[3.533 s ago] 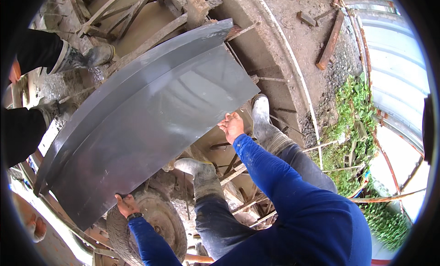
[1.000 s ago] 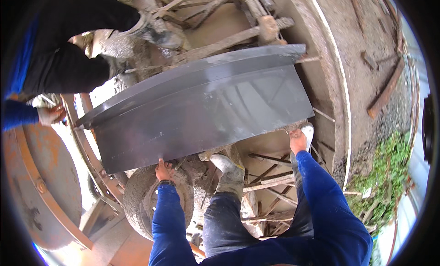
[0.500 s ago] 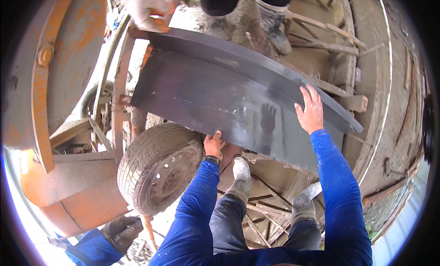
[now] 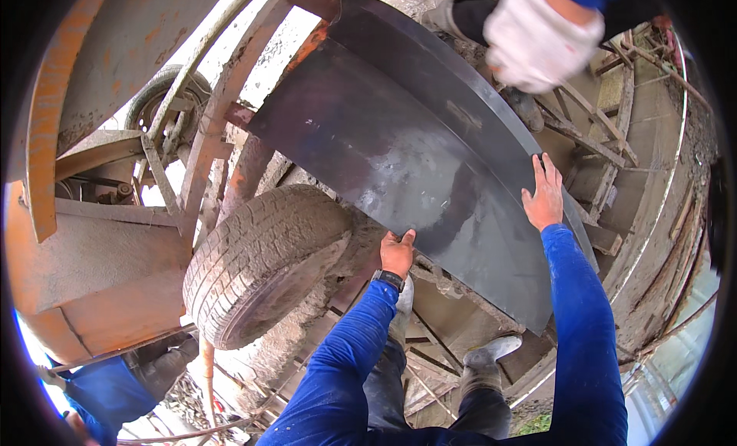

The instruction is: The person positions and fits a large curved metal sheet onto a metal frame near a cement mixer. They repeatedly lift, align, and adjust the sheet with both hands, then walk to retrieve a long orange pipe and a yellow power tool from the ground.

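A long dark grey sheet-metal chute [image 4: 361,173] with a raised far side slants from the upper middle down to the right. My left hand [image 4: 397,254] grips its near edge, thumb on top and fingers mostly hidden at the rim. On the raised far side, toward the right end, my right hand [image 4: 543,194] rests with fingers stretched out. Beyond the chute, a co-worker's white-gloved hand [image 4: 541,39] is blurred by motion near its far side. The chute's upper end meets a rusty metal frame [image 4: 211,131].
A muddy tyre [image 4: 269,254] sits left of my left hand. An orange machine body [image 4: 100,254] fills the left side. Another person in blue [image 4: 111,392] is at the lower left. Wooden bars [image 4: 599,123] lie over wet ground at the right. My boots [image 4: 487,354] stand below the chute.
The view has turned, and the chute now slants more steeply down to the right. My hands keep their contact. The co-worker's gloved hand has gone from the upper left to the upper right.
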`<state>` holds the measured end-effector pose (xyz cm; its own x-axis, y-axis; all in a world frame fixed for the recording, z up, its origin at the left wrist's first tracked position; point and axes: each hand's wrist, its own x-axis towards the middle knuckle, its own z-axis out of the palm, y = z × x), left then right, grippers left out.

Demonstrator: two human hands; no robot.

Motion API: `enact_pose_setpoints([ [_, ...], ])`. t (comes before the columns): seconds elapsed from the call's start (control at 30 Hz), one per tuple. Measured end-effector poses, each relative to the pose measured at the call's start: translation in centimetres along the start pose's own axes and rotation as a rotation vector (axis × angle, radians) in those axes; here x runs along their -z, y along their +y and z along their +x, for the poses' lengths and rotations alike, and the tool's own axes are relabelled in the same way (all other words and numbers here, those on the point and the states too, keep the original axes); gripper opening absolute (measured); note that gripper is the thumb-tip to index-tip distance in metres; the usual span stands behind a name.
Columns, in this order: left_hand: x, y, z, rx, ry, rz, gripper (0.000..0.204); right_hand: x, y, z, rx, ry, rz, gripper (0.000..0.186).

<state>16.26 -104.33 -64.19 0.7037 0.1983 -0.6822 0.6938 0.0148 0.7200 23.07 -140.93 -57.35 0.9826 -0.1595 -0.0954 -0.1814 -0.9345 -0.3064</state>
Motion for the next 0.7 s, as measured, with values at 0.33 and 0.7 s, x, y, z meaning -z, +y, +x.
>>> enact_pose_setpoints([
  [0.33,-0.1,-2.0,1.1,-0.204,0.027,-0.010,0.010,0.7,-1.1,-0.3,0.004,-0.018,-0.048,0.094],
  [0.7,-0.5,-0.8,-0.1,-0.140,0.095,0.006,0.023,1.0,-2.2,-1.7,-0.006,0.006,-0.046,0.090],
])
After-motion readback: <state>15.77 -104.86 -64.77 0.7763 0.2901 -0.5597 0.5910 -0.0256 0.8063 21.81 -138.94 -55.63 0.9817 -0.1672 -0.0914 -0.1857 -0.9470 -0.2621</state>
